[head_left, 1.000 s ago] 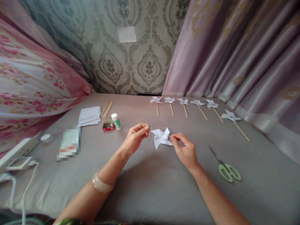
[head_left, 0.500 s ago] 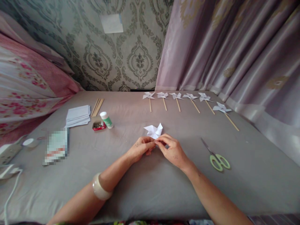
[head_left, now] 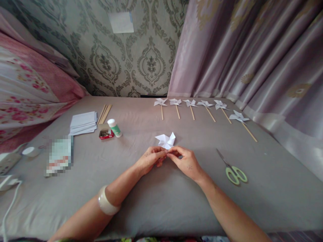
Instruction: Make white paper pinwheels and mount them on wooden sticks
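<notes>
A white folded paper pinwheel (head_left: 166,140) with no stick is just beyond my fingertips, its near edge covered by them. My left hand (head_left: 152,158) is closed, thumb and forefinger pinched together at the pinwheel's near side. From the other side, my right hand (head_left: 184,159) meets it, also in a pinch, and the fingertips touch. Whatever is between them is too small or hidden to make out. To the right of my right hand lie scissors with pale green handles (head_left: 236,174), blades pointing away.
Several finished pinwheels on sticks (head_left: 191,103) line the back right. At left are stacked white paper (head_left: 83,122), wooden sticks (head_left: 104,114), a red box of small metal pieces (head_left: 106,134), a glue stick (head_left: 114,128), a blurred packet (head_left: 59,156) and a power strip (head_left: 10,163).
Both hands keep their pinch at almost the same spot, with only slight finger movement. The pinwheel stays in place. The view has shifted very slightly.
</notes>
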A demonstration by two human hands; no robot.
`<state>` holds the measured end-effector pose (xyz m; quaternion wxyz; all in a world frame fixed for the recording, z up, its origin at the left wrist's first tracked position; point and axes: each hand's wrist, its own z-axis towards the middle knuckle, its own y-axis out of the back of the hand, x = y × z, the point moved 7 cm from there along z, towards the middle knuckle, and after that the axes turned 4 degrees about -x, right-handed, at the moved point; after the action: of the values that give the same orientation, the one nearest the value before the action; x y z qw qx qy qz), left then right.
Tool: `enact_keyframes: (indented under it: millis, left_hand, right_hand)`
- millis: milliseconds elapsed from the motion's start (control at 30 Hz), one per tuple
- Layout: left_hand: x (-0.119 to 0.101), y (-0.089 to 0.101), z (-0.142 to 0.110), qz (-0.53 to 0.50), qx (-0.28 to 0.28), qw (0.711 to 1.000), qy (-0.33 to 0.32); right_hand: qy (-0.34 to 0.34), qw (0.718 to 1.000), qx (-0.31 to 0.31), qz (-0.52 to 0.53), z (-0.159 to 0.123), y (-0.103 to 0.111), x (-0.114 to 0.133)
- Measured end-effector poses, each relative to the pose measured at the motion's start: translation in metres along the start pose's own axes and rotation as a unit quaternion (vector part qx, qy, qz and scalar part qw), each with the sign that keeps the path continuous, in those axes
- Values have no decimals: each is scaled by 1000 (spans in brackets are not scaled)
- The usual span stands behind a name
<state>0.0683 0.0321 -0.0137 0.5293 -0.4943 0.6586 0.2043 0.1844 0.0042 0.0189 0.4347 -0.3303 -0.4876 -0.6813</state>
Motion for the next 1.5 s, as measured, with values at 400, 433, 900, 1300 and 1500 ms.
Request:
enact_keyframes:
  millis: [400, 433, 900, 1300, 1500]
  left_hand:
    - [-3, -4, -3, -8, 25, 1000, -6]
    - [-4, -4, -2, 4, 25, 1000, -11]
    - [-45, 40, 28, 518, -234, 810, -146]
    - [-35, 38, 25, 361, -327, 861, -147]
    - [-33, 39, 15, -37, -267, 949, -165]
  right_hand:
    - [-144, 972, 37, 182, 2, -7, -18]
    - [-149, 971, 47, 182, 2, -8, -19]
    - [-191, 958, -73, 201, 15, 17, -46]
    - [-171, 967, -75, 173, 16, 21, -43]
    - [-155, 972, -75, 161, 16, 32, -21]
